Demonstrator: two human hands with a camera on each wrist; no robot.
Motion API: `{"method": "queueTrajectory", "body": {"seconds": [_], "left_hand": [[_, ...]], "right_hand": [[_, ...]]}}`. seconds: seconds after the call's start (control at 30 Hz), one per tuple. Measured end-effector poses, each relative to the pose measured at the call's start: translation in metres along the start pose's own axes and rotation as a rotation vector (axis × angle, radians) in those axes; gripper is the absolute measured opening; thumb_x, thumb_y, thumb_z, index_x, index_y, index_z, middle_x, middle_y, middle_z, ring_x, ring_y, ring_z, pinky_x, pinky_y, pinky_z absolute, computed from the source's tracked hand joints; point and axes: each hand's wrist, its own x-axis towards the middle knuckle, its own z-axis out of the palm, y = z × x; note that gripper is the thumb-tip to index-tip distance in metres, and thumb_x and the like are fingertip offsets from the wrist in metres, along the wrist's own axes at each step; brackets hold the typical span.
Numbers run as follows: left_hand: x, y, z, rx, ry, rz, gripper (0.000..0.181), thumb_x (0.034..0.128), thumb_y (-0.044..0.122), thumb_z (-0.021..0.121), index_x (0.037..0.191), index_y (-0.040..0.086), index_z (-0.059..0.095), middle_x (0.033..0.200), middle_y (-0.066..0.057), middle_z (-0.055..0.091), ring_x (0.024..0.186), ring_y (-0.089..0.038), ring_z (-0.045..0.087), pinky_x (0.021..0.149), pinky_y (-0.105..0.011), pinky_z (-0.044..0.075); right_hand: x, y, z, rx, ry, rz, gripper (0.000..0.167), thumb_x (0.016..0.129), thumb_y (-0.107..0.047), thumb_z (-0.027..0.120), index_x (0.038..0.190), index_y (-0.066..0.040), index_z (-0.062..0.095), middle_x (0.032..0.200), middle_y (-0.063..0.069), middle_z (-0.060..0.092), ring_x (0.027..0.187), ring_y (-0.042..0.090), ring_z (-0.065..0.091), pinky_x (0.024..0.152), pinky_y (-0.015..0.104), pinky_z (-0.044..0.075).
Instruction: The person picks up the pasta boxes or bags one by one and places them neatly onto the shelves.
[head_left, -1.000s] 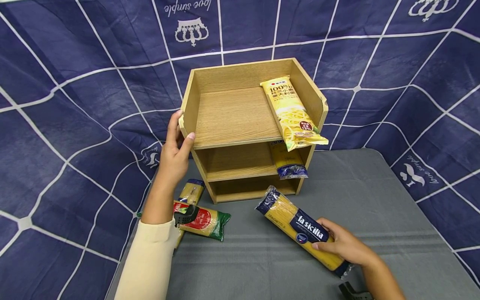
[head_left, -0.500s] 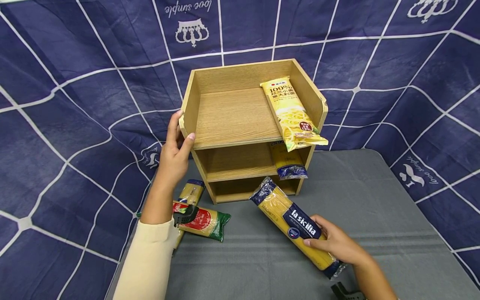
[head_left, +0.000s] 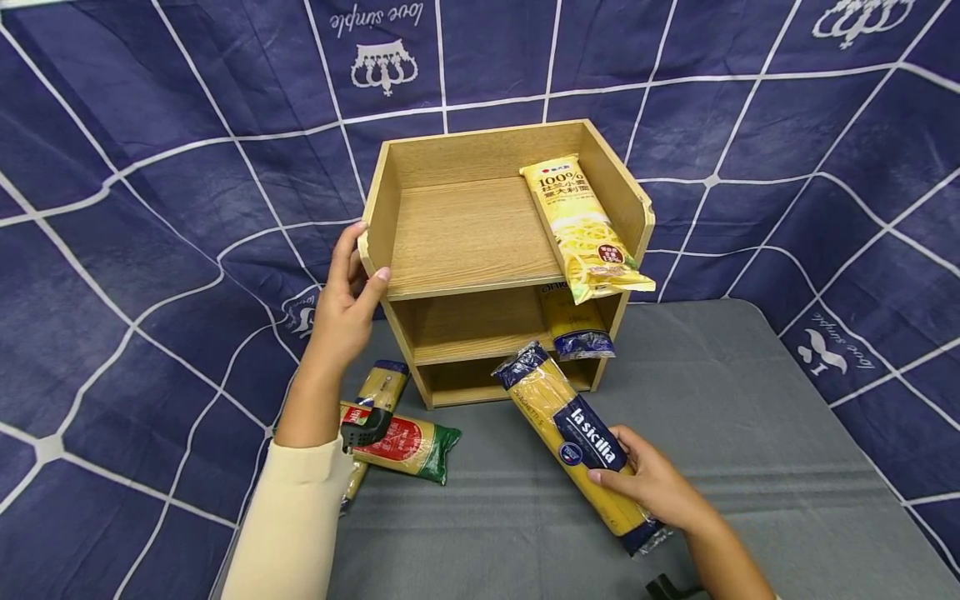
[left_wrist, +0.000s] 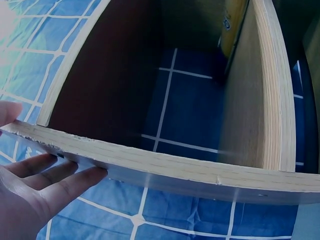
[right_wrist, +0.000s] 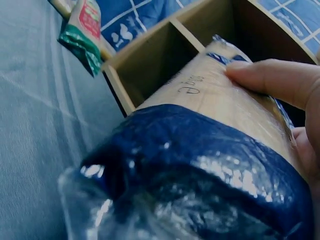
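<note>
In the head view my right hand (head_left: 652,483) grips a blue-and-yellow pack of spaghetti (head_left: 551,408) by its near half. The pack slants, its far end in front of the lower shelves. The right wrist view shows its crumpled blue end (right_wrist: 200,165) up close, with my thumb over the wrapper. My left hand (head_left: 345,304) holds the left side panel of the wooden shelf unit (head_left: 472,225). Thumb and fingers lie on opposite sides of that panel's edge (left_wrist: 150,155) in the left wrist view.
A yellow noodle pack (head_left: 577,225) lies on the top level at right, overhanging its front. Below it, another pasta pack (head_left: 577,321) sticks out of the middle level. A red-and-green pasta pack (head_left: 420,446) crosses another pack (head_left: 382,383) on the grey cloth (head_left: 750,433), left of the unit.
My right hand has carried the spaghetti pack leftward and a little toward the shelf unit. The left hand has stayed on the side panel.
</note>
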Motion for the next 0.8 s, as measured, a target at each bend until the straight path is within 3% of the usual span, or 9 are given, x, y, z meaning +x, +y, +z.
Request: {"method": "queueTrajectory", "body": {"seconds": [0.2, 0.37, 0.8], "left_hand": [[0.0, -0.002, -0.002, -0.006, -0.008, 0.006, 0.058, 0.1049, 0.02, 0.054, 0.156, 0.034, 0.03, 0.148, -0.011, 0.053, 0.127, -0.029, 0.057, 0.094, -0.03, 0.047], [0.001, -0.002, -0.003, -0.011, -0.005, 0.02, 0.058, 0.104, 0.019, 0.057, 0.155, 0.034, 0.032, 0.145, -0.012, 0.056, 0.126, -0.029, 0.058, 0.091, -0.025, 0.048], [0.002, -0.002, -0.005, 0.024, -0.01, 0.011, 0.059, 0.1029, 0.02, 0.059, 0.154, 0.033, 0.033, 0.144, -0.009, 0.056, 0.129, -0.028, 0.058, 0.088, -0.02, 0.05]], "right_hand": [[0.007, -0.007, 0.011, -0.026, 0.061, 0.027, 0.047, 0.09, -0.015, 0.076, 0.127, -0.003, 0.051, 0.111, 0.019, 0.066, 0.083, 0.017, 0.07, 0.07, 0.035, 0.06], [0.01, -0.014, 0.018, -0.005, 0.08, 0.042, 0.047, 0.089, -0.016, 0.077, 0.125, 0.002, 0.051, 0.108, 0.019, 0.066, 0.079, 0.018, 0.07, 0.067, 0.035, 0.06], [0.022, -0.032, 0.037, 0.215, 0.095, 0.134, 0.056, 0.089, -0.015, 0.076, 0.129, 0.006, 0.043, 0.101, 0.013, 0.069, 0.077, 0.025, 0.072, 0.067, 0.042, 0.061]]}}
